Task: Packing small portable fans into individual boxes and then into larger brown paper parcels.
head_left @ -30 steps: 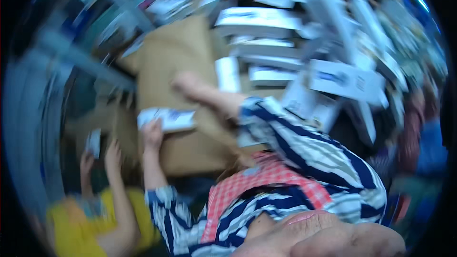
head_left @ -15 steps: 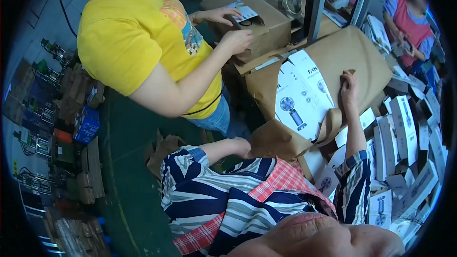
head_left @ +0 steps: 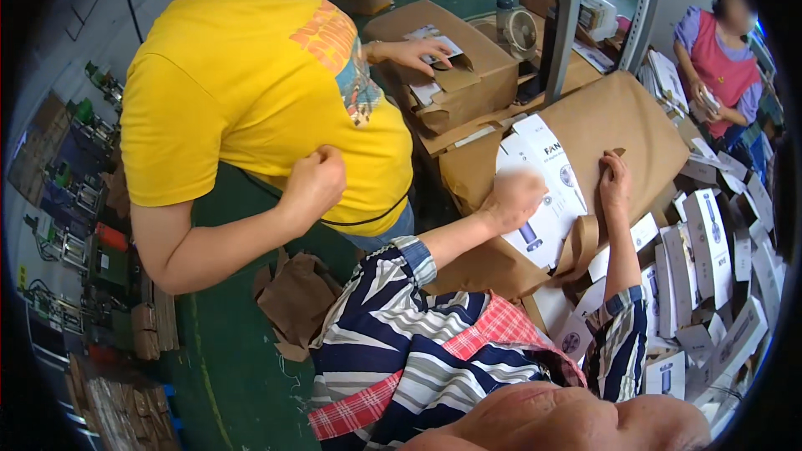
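In front of me lies a large bundle wrapped in brown paper. Through the paper's opening show flat white cartons printed with a handheld fan. My left hand is over these cartons, smeared by motion; whether it touches or holds anything I cannot make out. On top of the wrapping rests my right hand, its fingers curled at a small raised bit of brown paper. A loose brown paper flap curls up between my two hands.
A co-worker in a yellow shirt stands at left, one hand on another brown package. White fan cartons pile up at right. Metal posts rise behind the bundle. Crumpled brown paper lies on the green floor. Another person sits far right.
My left hand has come up from beside my body onto the printed cartons. My right hand keeps its place. The co-worker's nearer hand has drawn back from the other package toward the body.
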Motion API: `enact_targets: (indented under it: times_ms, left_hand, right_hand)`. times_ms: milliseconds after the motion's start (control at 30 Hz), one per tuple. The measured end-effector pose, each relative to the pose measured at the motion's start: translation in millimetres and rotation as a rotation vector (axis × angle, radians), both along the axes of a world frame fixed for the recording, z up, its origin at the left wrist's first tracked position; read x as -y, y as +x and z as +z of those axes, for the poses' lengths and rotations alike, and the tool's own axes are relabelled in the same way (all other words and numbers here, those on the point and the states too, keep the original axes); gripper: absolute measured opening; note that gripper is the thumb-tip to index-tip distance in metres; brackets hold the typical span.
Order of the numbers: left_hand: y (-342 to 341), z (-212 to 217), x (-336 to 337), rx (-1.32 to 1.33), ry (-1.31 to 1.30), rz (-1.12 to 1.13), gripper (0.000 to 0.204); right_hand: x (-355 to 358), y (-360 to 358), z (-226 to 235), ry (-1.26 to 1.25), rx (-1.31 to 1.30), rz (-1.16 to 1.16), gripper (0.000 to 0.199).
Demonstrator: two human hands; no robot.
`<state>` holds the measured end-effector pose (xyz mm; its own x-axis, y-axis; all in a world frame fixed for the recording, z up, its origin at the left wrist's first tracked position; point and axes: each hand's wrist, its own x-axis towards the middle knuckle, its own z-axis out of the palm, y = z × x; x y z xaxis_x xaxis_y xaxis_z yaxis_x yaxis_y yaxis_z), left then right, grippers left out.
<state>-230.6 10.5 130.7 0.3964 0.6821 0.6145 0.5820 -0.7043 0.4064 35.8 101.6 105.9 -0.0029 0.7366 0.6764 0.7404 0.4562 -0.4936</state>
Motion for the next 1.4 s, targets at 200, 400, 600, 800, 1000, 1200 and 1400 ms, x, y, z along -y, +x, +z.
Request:
enact_targets:
  times_ms: [200,400,600,800,1000,1200,1400]
  left_hand:
    - [0.9,-3.3,-0.4,-0.04,0.045,0.025,0.029]
    - [-0.3,-6.1,1.4,-0.055,0.023,0.032,0.034]
    - [3.9,-4.9,-2.7,-0.116,0.018,0.033,0.038]
    - [-0.1,-7.3,-1.7,-0.132,-0.008,0.092,0.045]
    - [2.7,-17.7,-11.2,-0.081,0.027,0.112,0.045]
    - [4.3,-13.6,-7.2,-0.092,0.01,0.096,0.04]
    - [4.4,-58.2,-38.3,-0.235,0.179,0.175,0.027]
  right_hand:
    - [1.5,-2.8,-1.8,0.026,-0.007,0.01,0.018]
    - [-1.0,0.2,-3.8,-0.049,0.053,0.019,0.017]
    - [4.3,-0.5,-0.6,-0.082,0.069,0.001,0.017]
    - [45.3,-77.7,39.7,-0.337,0.419,0.083,0.047]
    - [47.8,-112.4,51.7,-0.547,0.542,0.108,0.057]
    - [34.0,-97.9,47.3,-0.512,0.542,0.034,0.046]
    - [39.0,-77.5,65.7,-0.475,0.528,0.063,0.025]
